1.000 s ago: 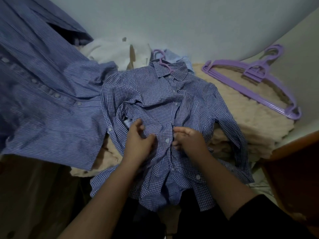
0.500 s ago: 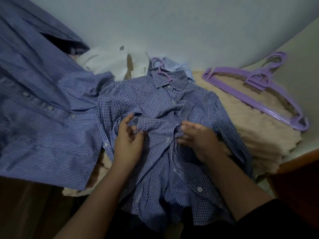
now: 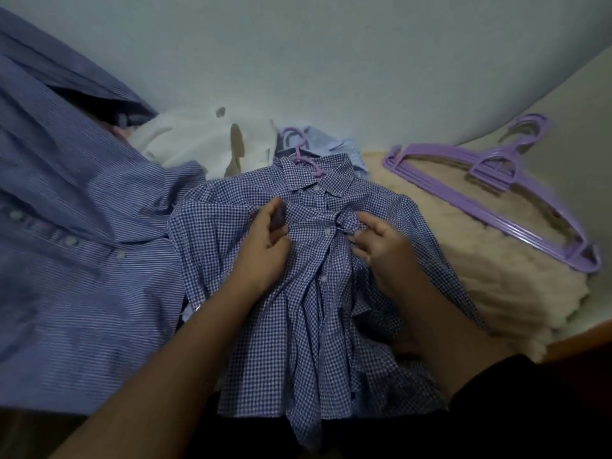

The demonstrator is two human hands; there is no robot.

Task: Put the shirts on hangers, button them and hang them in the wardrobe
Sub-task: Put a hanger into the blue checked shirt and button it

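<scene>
We have the blue checked shirt lying front-up on the cream fleece blanket, its collar around a purple hanger hook. Our left hand pinches the left front edge below the collar, and our right hand grips bunched fabric at the placket. A striped blue shirt lies to the left, spare purple hangers to the right.

The checked shirt lies in the middle on the blanket, the striped shirt left of it, the spare hangers far right, a white garment behind.
</scene>
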